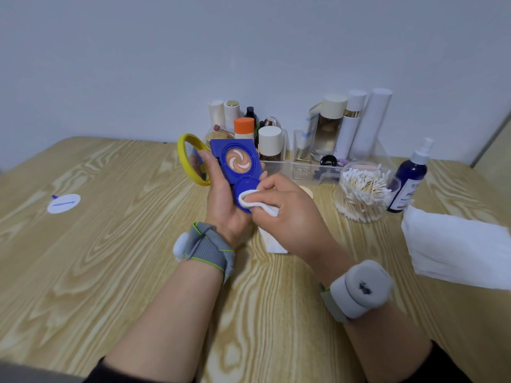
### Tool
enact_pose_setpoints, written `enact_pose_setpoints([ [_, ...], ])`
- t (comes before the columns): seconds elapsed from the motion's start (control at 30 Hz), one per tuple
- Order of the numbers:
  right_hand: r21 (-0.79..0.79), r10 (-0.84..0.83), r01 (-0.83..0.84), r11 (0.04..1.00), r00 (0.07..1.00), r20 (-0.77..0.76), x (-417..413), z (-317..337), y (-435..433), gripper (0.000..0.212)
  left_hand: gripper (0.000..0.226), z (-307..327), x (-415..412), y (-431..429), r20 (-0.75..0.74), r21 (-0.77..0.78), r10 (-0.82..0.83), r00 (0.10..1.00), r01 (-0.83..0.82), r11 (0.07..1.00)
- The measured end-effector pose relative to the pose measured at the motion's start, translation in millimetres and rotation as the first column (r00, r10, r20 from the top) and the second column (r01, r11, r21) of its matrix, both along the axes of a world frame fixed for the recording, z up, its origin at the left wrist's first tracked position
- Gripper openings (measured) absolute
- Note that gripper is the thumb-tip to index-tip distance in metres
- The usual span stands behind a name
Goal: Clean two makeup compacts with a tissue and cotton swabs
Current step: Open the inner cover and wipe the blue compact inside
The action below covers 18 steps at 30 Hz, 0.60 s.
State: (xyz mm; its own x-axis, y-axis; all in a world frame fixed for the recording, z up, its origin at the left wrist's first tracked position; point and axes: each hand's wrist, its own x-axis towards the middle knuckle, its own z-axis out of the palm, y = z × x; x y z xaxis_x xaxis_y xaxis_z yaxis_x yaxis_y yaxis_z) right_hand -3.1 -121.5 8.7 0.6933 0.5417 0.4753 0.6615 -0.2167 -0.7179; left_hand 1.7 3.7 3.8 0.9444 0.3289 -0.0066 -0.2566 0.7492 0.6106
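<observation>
Left hand (221, 200) is gripping the blue compact (237, 161); right hand (287, 208) is pinching a tissue (249, 199).
Tissue wiping is under way beneath the pinch; crevices are probably calling for cotton swabs (362, 189), right of the grip.

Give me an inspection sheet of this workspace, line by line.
Surface: wood-grain table, round white label lying at left.
Job's things: open blue compact; tissue pressed on its small round well; jar of cotton swabs and tissue stack at right.
Clutter: clear organiser of bottles, blue spray bottle.
Hands: left hand holds the compact; right hand pinches the tissue.
Cables: nothing seen.
Surroundings: plain wall behind.
</observation>
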Motion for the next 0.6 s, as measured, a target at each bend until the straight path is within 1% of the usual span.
enact_pose_setpoints([
  [0.1,0.013,-0.036,0.037,0.999,0.999,-0.007,-1,-1,1,0.023,0.085,0,-2,0,-0.004,-0.015,-0.049,0.999,0.049,0.999],
  [0.17,0.03,-0.093,0.094,0.995,0.996,-0.01,3,-2,1,0.022,0.086,0,-2,-1,0.007,-0.013,-0.083,0.997,0.083,0.996],
  [0.27,0.006,-0.196,0.196,0.981,0.98,0.022,9,-3,-3,0.02,0.087,-3,-1,-2,0.013,0.026,-0.103,0.995,0.103,0.994],
  [0.33,-0.006,-0.233,0.233,0.972,0.972,0.03,11,-4,-5,0.02,0.086,-4,0,-2,0.007,0.072,-0.093,0.996,0.092,0.993],
  [0.4,0.006,-0.212,0.212,0.977,0.977,0.0,10,-3,-5,0.021,0.083,-5,0,-2,-0.005,0.086,-0.081,0.997,0.082,0.993],
  [0.47,0.033,-0.153,0.154,0.988,0.988,-0.028,5,-1,-2,0.023,0.082,-5,0,-2,-0.009,0.077,-0.086,0.996,0.087,0.993],
  [0.53,0.055,-0.107,0.108,0.993,0.994,-0.02,2,0,0,0.024,0.078,-3,-2,-4,-0.003,0.076,-0.097,0.995,0.097,0.992],
  [0.6,0.075,-0.095,0.097,0.992,0.995,-0.024,1,1,0,0.023,0.074,-2,-3,-7,0.001,0.082,-0.115,0.993,0.114,0.99],
])
